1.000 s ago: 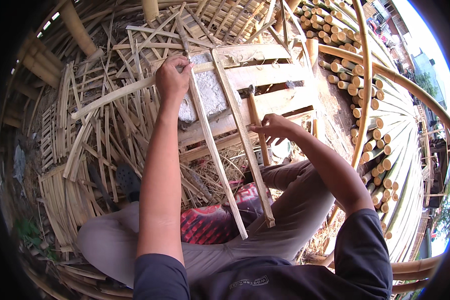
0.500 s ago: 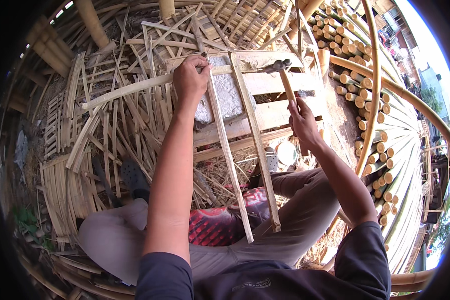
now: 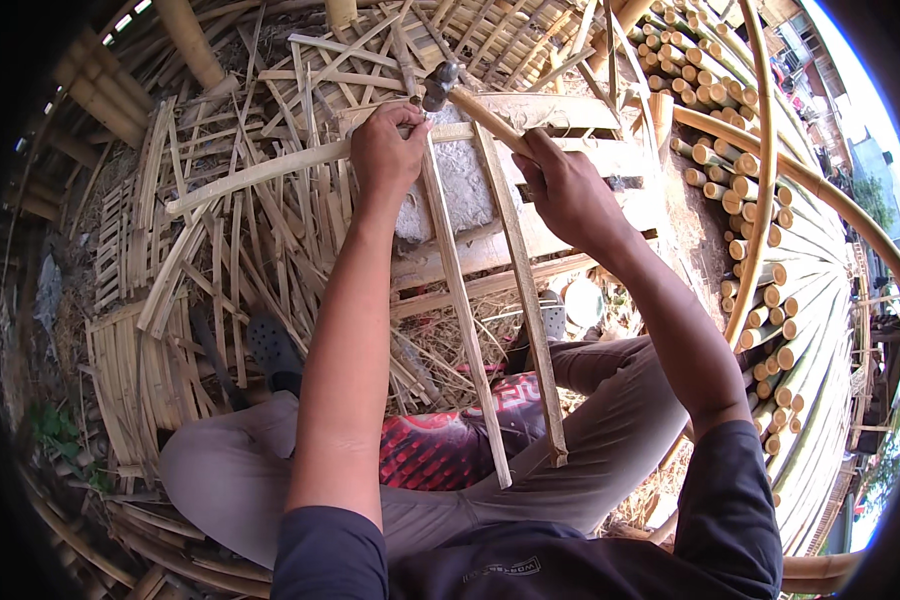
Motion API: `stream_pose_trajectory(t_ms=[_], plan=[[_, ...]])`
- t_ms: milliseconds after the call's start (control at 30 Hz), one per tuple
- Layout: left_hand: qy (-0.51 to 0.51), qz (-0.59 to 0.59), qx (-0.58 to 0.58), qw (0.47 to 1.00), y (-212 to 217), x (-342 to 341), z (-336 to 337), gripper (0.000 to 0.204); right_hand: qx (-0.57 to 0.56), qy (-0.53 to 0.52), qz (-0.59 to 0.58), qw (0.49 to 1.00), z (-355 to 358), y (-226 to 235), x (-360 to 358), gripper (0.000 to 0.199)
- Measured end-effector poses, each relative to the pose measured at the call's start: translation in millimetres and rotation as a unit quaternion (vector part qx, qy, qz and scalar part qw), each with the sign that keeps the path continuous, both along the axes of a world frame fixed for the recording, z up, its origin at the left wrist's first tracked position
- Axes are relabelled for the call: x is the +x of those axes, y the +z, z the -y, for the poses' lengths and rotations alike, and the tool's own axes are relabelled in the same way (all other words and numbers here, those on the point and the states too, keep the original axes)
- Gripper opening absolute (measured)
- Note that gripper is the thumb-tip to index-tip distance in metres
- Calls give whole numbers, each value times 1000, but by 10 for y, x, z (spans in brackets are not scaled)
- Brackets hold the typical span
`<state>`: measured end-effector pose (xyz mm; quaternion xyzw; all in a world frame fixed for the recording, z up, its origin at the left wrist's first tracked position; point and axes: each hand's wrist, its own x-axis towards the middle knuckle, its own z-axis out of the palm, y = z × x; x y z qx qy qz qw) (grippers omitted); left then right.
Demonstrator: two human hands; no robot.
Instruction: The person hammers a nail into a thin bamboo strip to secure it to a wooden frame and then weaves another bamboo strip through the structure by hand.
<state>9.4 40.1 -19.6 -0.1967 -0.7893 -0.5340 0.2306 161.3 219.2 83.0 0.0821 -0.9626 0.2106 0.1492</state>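
My left hand [image 3: 387, 150] is closed at the corner where a long bamboo strip [image 3: 260, 178] running sideways meets a lengthwise strip [image 3: 460, 300]. Any small thing pinched at its fingertips is too small to make out. A second lengthwise strip [image 3: 523, 290] crosses the sideways one farther right. Under this joint lies a rough pale stone block [image 3: 455, 190]. My right hand [image 3: 570, 190] grips the handle of a hammer [image 3: 485, 120], whose dark metal head is right beside my left fingertips. The near ends of both lengthwise strips hang over my lap.
Beneath the block is a slatted wooden bench [image 3: 555, 235]. Loose bamboo strips [image 3: 270, 250] cover the ground at left. Stacked bamboo poles [image 3: 770, 330] fill the right side, behind a bent pole [image 3: 765, 180]. A dark clog [image 3: 270, 345] is near my left knee.
My right hand has swung the hammer left and away from me, bringing its head from the right of the frame to my left fingertips. My left hand stays at the joint.
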Motion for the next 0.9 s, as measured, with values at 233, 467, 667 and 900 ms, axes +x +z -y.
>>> stream_pose_trajectory(t_ms=[233,467,667,900], plan=[[1,22,-25,999,46,26,2,17,-2,3,1,1000,30,-98,-11,15],[-1,14,-19,1000,28,42,20,18,-45,-14,-18,999,56,-135,2,16],[6,33,-27,999,27,25,2,18,-15,6,-18,1000,36,-219,17,14],[-1,40,-13,999,48,44,7,20,-59,-2,-24,998,87,-139,49,13]])
